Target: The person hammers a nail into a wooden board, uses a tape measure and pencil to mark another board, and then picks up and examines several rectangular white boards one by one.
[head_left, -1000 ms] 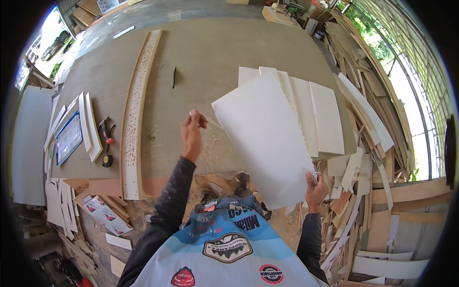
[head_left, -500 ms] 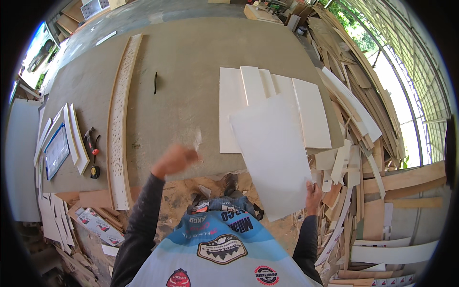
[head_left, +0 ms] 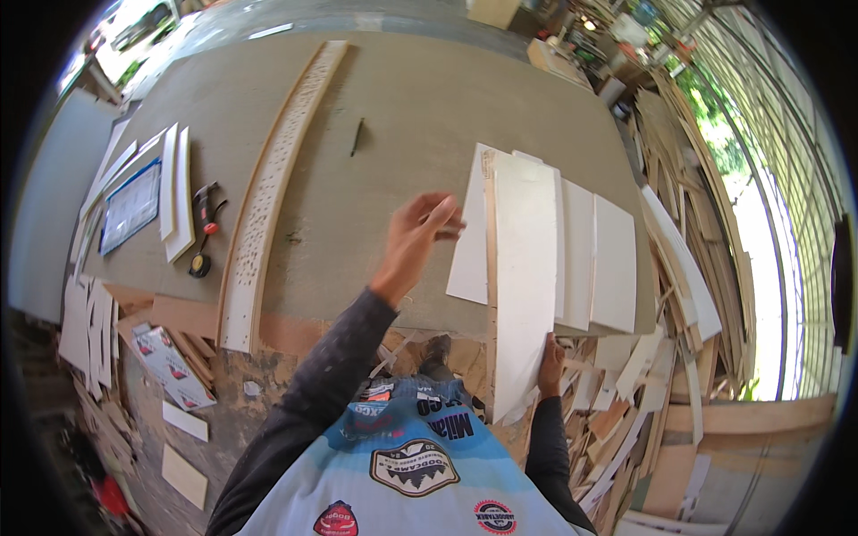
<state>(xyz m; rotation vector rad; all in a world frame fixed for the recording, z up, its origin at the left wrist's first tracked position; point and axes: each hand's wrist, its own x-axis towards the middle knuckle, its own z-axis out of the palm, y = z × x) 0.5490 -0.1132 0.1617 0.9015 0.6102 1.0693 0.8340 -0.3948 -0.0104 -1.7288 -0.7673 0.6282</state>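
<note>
A white board stands tilted over the near edge of the table, its bare wood-coloured long edge turned to the left. My right hand grips the board low on its right side; the fingers behind it are hidden. My left hand hovers over the table just left of the board, empty, fingers loosely bent and apart. Under and beside the raised board lie several white panels, overlapping on the table's right part.
On the broad grey-brown table lie a long pitted strip, a dark pen-like stick, a hammer, a tape measure and a blue-edged clear pouch. Wood offcuts are piled along the right; more scraps litter the floor.
The view has swung left. The white board has turned from face-up to steeply tilted, showing its long edge. My left hand has moved right and forward, closer to the board.
</note>
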